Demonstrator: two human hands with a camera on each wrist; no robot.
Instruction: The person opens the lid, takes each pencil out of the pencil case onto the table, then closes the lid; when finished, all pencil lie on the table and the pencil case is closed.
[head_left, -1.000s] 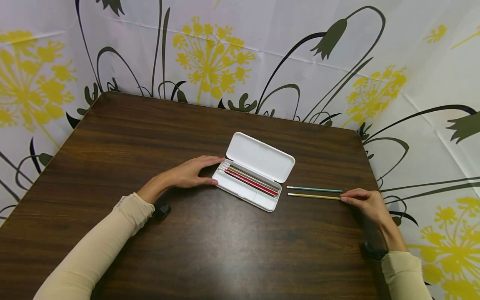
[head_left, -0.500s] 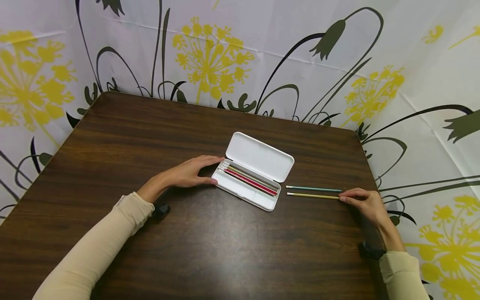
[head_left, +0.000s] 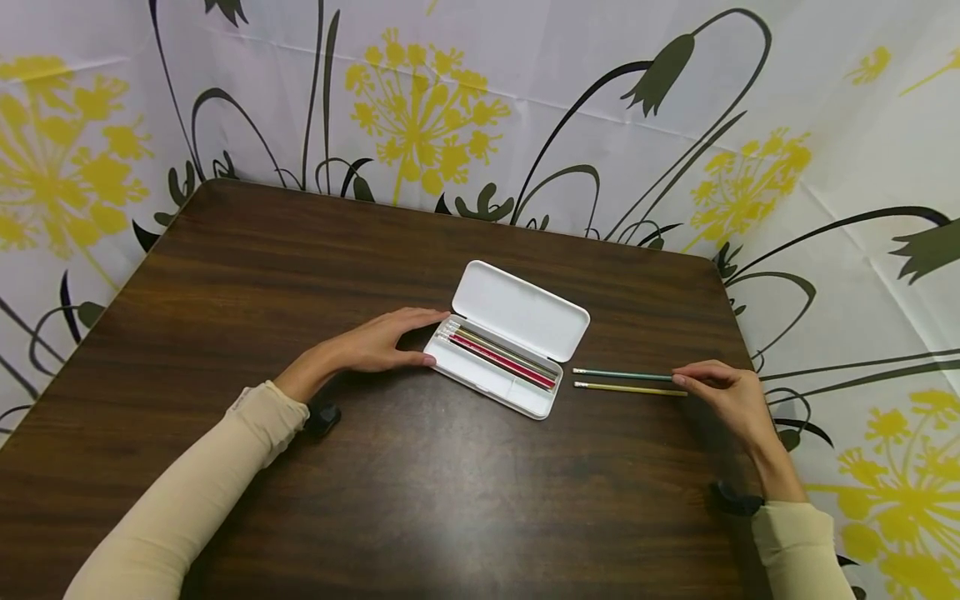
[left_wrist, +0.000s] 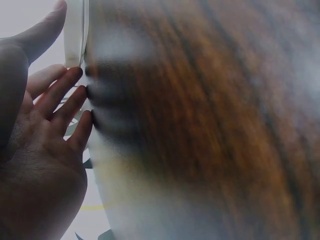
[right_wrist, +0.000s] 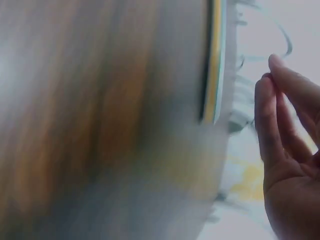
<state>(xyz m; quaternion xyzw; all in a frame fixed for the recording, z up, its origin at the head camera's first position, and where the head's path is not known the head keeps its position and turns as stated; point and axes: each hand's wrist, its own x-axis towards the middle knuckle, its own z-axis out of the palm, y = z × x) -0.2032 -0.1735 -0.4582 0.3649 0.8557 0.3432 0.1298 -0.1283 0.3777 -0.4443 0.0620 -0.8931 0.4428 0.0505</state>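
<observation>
A white pencil case [head_left: 521,312] lies with its lid raised back; several pencils [head_left: 504,358], some red, rest inside. At its left end, my left hand [head_left: 367,344] touches the two corners with thumb and fingertips spread wide. The left wrist view shows this hand [left_wrist: 47,135] beside the case's edge [left_wrist: 75,35]. Right of the case, a teal pencil [head_left: 622,374] lies behind a yellow pencil [head_left: 630,388]. My right hand [head_left: 727,400] covers the teal pencil's right end. In the right wrist view the fingers of that hand [right_wrist: 292,140] look raised off both pencils [right_wrist: 216,65].
A brown wood-grain table [head_left: 450,500] spreads under everything. Its far and right edges meet a white flowered cloth [head_left: 585,50]. Dark devices sit at both wrists.
My right hand has left the yellow pencil's right end and moved slightly up and over the teal pencil's end. The left hand has stayed at the case.
</observation>
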